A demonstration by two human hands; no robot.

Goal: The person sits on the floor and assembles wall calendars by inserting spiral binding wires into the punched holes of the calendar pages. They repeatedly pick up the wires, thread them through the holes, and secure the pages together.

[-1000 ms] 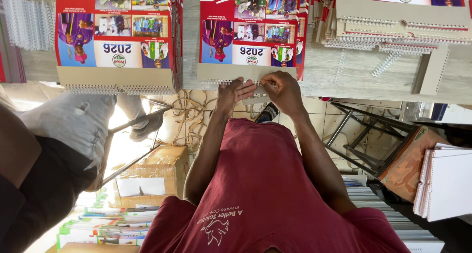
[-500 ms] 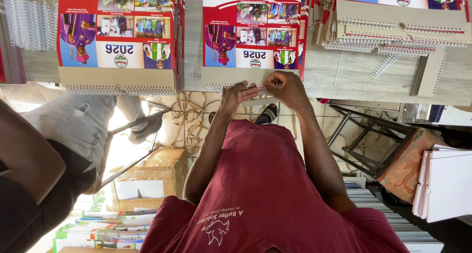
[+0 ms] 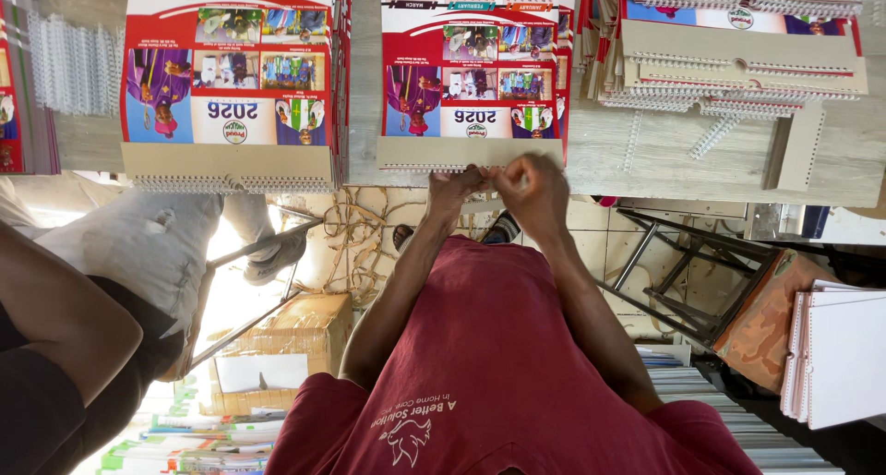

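Hands are shown together at the near edge of the calendar stack (image 3: 472,87) lying on the wooden table (image 3: 646,152). The left hand (image 3: 454,191) and the right hand (image 3: 535,193) are closed on the spiral wire binding (image 3: 434,167) that runs along the cardboard backing strip at that edge; the fingertips are pinched there, though what exactly is gripped between them cannot be told. The binding is judged to be nearly seated on this calendar. A second calendar stack (image 3: 231,78), to the left, already carries wire along its near edge. To the far right, a pile of bound backing boards (image 3: 738,50) is seen, with a loose wire piece (image 3: 715,135) just beside it, so further pieces are judged to remain. Another person's leg (image 3: 138,244) is seen at the left.
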